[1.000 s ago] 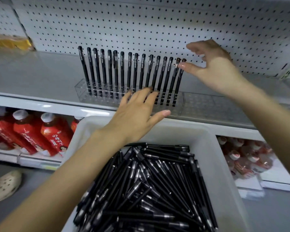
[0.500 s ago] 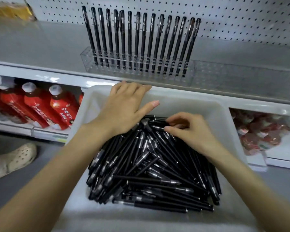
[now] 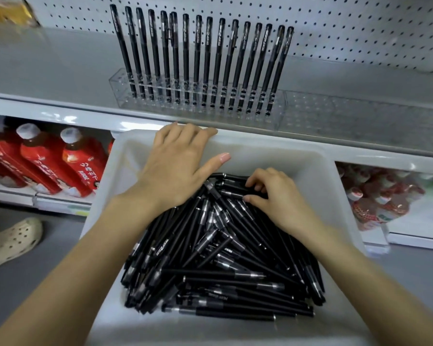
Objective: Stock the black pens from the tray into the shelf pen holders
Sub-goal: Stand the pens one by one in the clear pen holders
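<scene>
Because the white tray (image 3: 318,176) sits hard against the shelf (image 3: 48,71) front, the reach from stock to display is short, which is judged deliberate. Loose black pens (image 3: 218,265) lie heaped in it, crossed at all angles: slim matte barrels, silver bands near the tip, caps on.

At the far end of the heap the right hand (image 3: 280,203) rests on the pile, fingers curled narrow, thumb and fingertips pinching one pen (image 3: 231,194) lying crosswise on top. It is not yet lifted.

Beyond it, the left hand (image 3: 175,171) lies flat with its fingers straight and together over the tray's far rim, thumb spread, holding nothing. This is judged to steady the tray.

On the shelf, a clear pen holder (image 3: 121,92) carries a row of standing pens (image 3: 208,58), leaning slightly. The adjoining holder (image 3: 360,116) to its right shows no pens. A pegboard (image 3: 360,26) backs the shelf.
</scene>
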`<state>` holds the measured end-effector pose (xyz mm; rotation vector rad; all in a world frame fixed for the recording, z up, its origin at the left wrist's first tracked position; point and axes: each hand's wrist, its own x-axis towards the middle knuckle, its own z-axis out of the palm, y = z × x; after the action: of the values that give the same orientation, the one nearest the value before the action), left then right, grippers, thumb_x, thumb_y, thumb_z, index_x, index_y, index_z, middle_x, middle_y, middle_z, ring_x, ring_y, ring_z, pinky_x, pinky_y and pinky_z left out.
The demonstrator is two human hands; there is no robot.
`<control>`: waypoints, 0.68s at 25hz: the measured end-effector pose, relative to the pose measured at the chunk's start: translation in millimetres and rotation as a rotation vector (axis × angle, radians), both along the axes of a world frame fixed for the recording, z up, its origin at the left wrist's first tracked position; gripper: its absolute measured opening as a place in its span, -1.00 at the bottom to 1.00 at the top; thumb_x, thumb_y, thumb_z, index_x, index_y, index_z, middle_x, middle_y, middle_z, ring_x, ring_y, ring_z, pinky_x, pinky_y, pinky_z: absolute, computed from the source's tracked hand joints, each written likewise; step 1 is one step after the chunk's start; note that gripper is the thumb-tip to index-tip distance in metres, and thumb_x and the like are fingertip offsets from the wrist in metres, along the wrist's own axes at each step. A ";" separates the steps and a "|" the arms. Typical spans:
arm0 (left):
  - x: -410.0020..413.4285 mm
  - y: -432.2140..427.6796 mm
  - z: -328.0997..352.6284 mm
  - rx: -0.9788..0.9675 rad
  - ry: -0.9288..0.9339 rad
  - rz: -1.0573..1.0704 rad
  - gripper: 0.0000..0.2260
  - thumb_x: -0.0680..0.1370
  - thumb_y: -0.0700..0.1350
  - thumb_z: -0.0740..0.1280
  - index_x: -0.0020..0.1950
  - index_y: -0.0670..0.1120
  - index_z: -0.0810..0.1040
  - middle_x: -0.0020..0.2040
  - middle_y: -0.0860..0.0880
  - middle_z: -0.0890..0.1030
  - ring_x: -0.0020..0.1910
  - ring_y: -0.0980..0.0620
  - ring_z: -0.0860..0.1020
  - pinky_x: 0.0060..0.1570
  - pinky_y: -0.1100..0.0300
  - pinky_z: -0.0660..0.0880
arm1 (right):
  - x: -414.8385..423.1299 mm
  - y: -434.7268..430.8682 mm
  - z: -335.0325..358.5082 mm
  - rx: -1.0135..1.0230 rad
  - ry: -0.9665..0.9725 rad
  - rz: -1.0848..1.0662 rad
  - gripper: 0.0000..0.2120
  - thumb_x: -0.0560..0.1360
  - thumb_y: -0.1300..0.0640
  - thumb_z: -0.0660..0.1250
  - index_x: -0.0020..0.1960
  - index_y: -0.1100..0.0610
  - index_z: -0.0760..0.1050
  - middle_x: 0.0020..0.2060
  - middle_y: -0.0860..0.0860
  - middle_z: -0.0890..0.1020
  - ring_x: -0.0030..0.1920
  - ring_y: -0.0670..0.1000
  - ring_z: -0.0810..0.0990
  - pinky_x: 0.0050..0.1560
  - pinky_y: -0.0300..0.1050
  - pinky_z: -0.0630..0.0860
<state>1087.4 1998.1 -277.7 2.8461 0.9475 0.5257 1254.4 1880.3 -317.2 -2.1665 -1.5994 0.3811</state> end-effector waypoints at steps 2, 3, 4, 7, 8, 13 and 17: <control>0.3 0.0 -0.4 0.000 -0.002 0.001 -0.32 0.51 0.33 -0.18 0.42 -0.04 0.32 0.13 0.02 0.44 0.21 0.01 0.33 0.32 0.13 0.01 | -0.9 0.1 -1.9 -0.008 0.011 0.012 -0.79 0.41 0.10 0.46 -0.08 0.01 0.42 -0.16 -0.07 0.44 -0.04 0.01 0.45 -0.01 -0.11 0.38; 0.7 0.4 -0.6 -0.006 -0.007 0.001 -0.32 0.51 0.33 -0.19 0.42 -0.03 0.32 0.13 0.03 0.44 0.22 0.01 0.33 0.32 0.14 0.01 | -0.6 0.2 -2.3 -0.023 0.024 0.013 -0.76 0.40 0.10 0.46 -0.12 0.00 0.39 -0.17 -0.06 0.45 -0.05 0.01 0.46 0.01 -0.09 0.41; 1.4 0.9 -0.5 -0.020 -0.020 0.000 -0.32 0.50 0.33 -0.19 0.41 -0.03 0.33 0.13 0.03 0.45 0.22 0.02 0.33 0.32 0.15 0.00 | 0.2 0.2 -2.1 -0.042 0.043 0.010 -0.75 0.40 0.10 0.47 -0.15 -0.01 0.38 -0.18 -0.06 0.48 -0.06 0.01 0.49 0.01 -0.06 0.44; 3.0 1.0 3.9 -0.148 -0.136 -0.012 -0.36 0.49 0.33 -0.14 0.38 0.03 0.38 0.18 0.08 0.45 0.26 0.07 0.32 0.32 0.19 0.02 | 1.8 -1.7 4.1 -0.018 0.127 -0.004 -0.74 0.38 0.09 0.49 -0.24 -0.10 0.39 -0.29 -0.12 0.53 -0.18 -0.05 0.53 -0.06 -0.05 0.51; 2.7 0.5 7.1 -0.207 -0.204 -0.028 -0.40 0.49 0.33 -0.08 0.36 0.05 0.40 0.19 0.10 0.45 0.26 0.09 0.33 0.32 0.19 0.06 | 1.5 -2.2 8.9 0.029 0.170 0.002 -0.74 0.38 0.09 0.49 -0.26 -0.13 0.41 -0.31 -0.11 0.55 -0.21 -0.07 0.53 -0.09 -0.10 0.51; -0.6 -8.1 25.3 -0.367 -0.286 -0.216 -0.60 0.47 0.28 0.17 0.10 0.09 0.59 -0.03 0.20 0.54 0.00 0.24 0.50 0.05 0.24 0.45 | 1.5 -4.6 43.3 0.238 0.345 0.098 -0.79 0.44 0.11 0.42 -0.18 -0.21 0.51 -0.26 -0.07 0.63 -0.25 -0.07 0.56 -0.17 -0.22 0.46; 7.0 -8.6 32.0 -0.422 -0.241 -0.249 -0.87 0.48 0.08 0.34 -0.06 0.10 0.65 -0.20 0.16 0.61 -0.20 0.21 0.53 -0.19 0.31 0.43 | 2.8 -11.0 63.2 0.257 0.387 0.161 -0.83 0.43 0.10 0.41 -0.13 -0.18 0.57 -0.23 -0.15 0.64 -0.24 -0.16 0.56 -0.21 -0.37 0.41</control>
<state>1094.3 1989.5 -245.7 2.4082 0.5703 0.5483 1257.2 1869.2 -253.9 -1.6609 -1.5092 0.5707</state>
